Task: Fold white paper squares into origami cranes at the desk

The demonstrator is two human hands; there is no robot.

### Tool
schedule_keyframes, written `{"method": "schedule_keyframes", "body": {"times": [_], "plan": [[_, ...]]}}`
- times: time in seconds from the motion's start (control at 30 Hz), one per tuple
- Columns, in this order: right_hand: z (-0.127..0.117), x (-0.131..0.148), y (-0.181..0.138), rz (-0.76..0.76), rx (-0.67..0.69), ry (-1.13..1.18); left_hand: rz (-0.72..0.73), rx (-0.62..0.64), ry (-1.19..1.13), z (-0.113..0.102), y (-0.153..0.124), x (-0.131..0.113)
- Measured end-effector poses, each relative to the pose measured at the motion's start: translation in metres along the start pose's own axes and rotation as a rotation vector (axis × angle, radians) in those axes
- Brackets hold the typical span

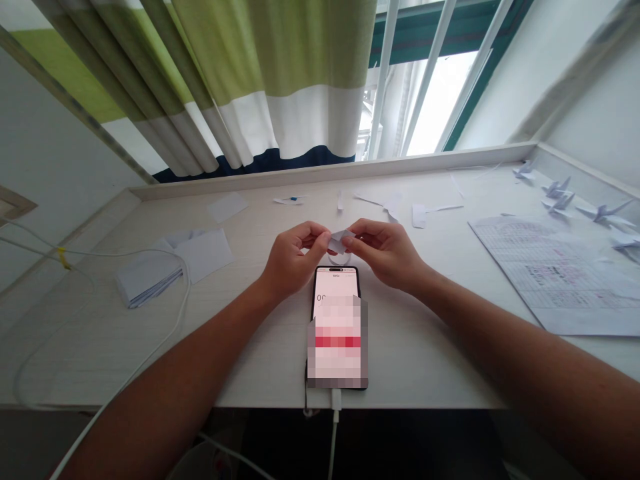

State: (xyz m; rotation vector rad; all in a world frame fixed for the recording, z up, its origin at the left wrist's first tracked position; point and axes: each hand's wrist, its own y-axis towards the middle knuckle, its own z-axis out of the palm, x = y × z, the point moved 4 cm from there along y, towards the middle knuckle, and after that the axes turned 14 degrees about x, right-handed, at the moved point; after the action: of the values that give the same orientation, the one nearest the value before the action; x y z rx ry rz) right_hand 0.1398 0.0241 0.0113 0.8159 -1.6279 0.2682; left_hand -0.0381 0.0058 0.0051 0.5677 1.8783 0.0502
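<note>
A small folded piece of white paper (341, 241) is pinched between my two hands, above the middle of the white desk. My left hand (299, 257) grips its left side with thumb and forefinger. On the other side, my right hand (384, 250) pinches the right part, its thumb over the paper. Just below the hands lies a phone (336, 287) with its screen lit and partly blurred out. Between the phone's top edge and the paper, a pale curved strip shows; I cannot make out what it is.
White cables (186, 293) run across the desk's left side, by a stack of paper sheets (150, 275). Folded paper cranes (603, 212) stand at the right, behind a written sheet (560, 273). Paper scraps (393, 203) lie along the back. A charging cable (335, 417) hangs off the front edge.
</note>
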Motion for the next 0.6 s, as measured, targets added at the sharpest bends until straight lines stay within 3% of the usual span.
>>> {"method": "schedule_keyframes", "body": {"times": [0.23,0.4,0.6], "plan": [[0.002,0.005,-0.003,-0.061,-0.066,-0.315,0.006,0.05,-0.032,0.002,0.003,0.002],[0.004,0.006,-0.004,-0.079,-0.069,-0.363,-0.018,0.035,-0.076,0.0,0.004,0.001],[0.004,0.006,-0.003,-0.074,-0.061,-0.372,0.005,0.037,0.07,-0.005,0.004,-0.008]]}}
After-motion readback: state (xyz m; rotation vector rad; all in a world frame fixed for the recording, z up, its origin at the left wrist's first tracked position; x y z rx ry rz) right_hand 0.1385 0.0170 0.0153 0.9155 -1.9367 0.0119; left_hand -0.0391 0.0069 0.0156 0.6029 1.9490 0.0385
